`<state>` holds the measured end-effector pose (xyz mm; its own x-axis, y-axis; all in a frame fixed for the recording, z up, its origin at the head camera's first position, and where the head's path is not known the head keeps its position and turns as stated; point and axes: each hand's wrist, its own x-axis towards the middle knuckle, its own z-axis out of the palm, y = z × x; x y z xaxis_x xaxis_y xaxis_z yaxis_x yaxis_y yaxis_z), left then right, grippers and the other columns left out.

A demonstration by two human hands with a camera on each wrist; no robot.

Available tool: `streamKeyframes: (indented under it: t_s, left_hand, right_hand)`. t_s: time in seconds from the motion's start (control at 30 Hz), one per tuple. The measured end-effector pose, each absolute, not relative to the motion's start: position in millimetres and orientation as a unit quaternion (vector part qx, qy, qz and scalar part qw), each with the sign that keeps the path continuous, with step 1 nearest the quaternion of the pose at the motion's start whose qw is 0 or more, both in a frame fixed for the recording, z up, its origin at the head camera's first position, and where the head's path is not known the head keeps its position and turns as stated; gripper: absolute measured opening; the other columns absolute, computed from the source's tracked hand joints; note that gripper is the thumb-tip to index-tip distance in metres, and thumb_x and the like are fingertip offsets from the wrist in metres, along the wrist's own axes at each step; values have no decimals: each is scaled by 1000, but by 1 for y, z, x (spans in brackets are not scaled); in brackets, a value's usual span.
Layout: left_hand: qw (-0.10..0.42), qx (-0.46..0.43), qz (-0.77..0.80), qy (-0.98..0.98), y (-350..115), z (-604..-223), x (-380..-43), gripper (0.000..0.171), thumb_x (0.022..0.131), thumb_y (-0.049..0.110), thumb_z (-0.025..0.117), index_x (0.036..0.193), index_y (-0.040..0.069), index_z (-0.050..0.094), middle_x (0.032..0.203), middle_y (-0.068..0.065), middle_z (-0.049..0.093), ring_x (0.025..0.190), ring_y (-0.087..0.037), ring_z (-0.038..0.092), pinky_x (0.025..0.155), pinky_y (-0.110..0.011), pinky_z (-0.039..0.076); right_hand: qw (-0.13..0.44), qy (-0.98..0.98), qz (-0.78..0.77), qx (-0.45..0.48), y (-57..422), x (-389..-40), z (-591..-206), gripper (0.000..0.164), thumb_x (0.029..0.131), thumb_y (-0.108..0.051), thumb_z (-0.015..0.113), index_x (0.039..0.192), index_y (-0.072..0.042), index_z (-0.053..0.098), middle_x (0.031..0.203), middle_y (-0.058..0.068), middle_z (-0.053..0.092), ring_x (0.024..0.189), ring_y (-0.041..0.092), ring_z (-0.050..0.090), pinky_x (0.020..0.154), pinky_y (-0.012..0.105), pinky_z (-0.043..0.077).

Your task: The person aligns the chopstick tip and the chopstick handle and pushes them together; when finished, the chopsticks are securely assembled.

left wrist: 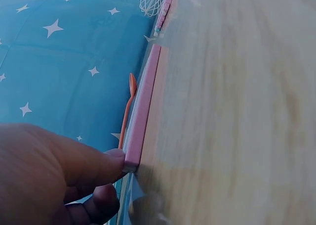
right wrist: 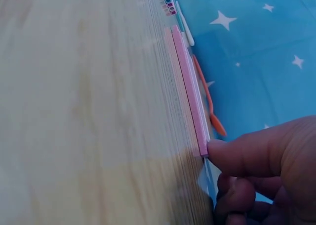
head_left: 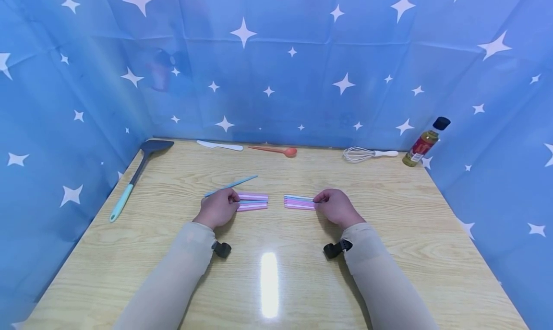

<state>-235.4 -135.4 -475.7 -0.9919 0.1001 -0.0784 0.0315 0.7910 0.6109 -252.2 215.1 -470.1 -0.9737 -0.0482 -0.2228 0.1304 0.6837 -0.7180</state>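
In the head view my left hand (head_left: pixel 217 209) grips the left end of a flat row of coloured sticks (head_left: pixel 254 208), pink, white and blue, lying on the table. Opposite it, my right hand (head_left: pixel 338 207) holds the right end of a second such row (head_left: pixel 299 206). A gap separates the two rows. One loose blue stick (head_left: pixel 237 182) lies slanted just beyond the left hand. The left wrist view has fingertips right at the near end of a pink stick (left wrist: pixel 144 106). Likewise, fingertips meet the end of a pink stick (right wrist: pixel 190 89) in the right wrist view.
Along the table's back edge lie a white knife (head_left: pixel 220 146), an orange spoon (head_left: pixel 290 152) and a whisk (head_left: pixel 360 154). A spatula (head_left: pixel 137 171) lies at the left, and a bottle (head_left: pixel 422 147) with a black cap stands back right. Blue star-patterned cloth (head_left: pixel 294 109) surrounds the wooden table (head_left: pixel 242 277).
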Motion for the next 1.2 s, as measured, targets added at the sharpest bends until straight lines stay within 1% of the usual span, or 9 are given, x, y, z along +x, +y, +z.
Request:
streamKeyframes:
  t_s: [0.17,0.3,0.63,0.83,0.93,1.07,1.2]
  left_hand:
    - [59,39,323,944,-135,-475,-235,9,102,19,65,107,12,69,88,-1,59,83,-21,56,103,-57,32]
    - [61,41,324,943,-135,-475,-235,8,102,18,65,106,12,68,88,-1,59,83,-21,56,100,-54,33]
    - [54,46,324,943,-133,-472,-234,5,100,17,66,102,12,67,86,0,58,79,-20,56,95,-51,36]
    - [48,52,324,943,-135,-477,-236,6,101,18,64,100,13,66,83,0,59,77,-19,56,96,-53,36]
    - [43,58,332,940,-135,-479,-236,6,102,18,63,99,13,65,83,0,58,77,-18,55,92,-47,38]
    - [25,80,358,930,-134,-479,-236,5,102,16,63,100,12,65,85,0,59,77,-17,55,83,-39,41]
    - [20,95,392,915,-133,-479,-236,6,103,15,62,102,10,65,89,-2,61,79,-17,56,78,-35,45]
  right_hand:
    - [116,911,-396,22,213,-251,-468,10,98,-9,70,107,-7,71,99,9,60,90,26,53,73,34,43]
    - [114,910,-398,19,213,-250,-468,9,97,-8,70,106,-6,70,98,9,59,90,26,53,74,35,43]
    - [112,910,-399,17,213,-250,-468,11,98,-9,71,105,-1,69,93,7,57,85,24,51,71,34,42]
    - [120,911,-394,15,213,-249,-469,7,99,-9,67,104,-3,69,95,9,59,85,25,52,70,34,43]
    - [125,913,-387,13,213,-249,-469,7,101,-10,65,104,-4,68,97,10,60,87,26,53,72,34,43]
    - [123,919,-374,3,213,-249,-468,10,104,-12,62,105,-4,67,100,11,61,91,27,55,75,35,43]
    - [124,917,-378,-17,214,-248,-469,13,106,-15,59,108,-4,66,98,9,60,87,25,54,74,35,43]
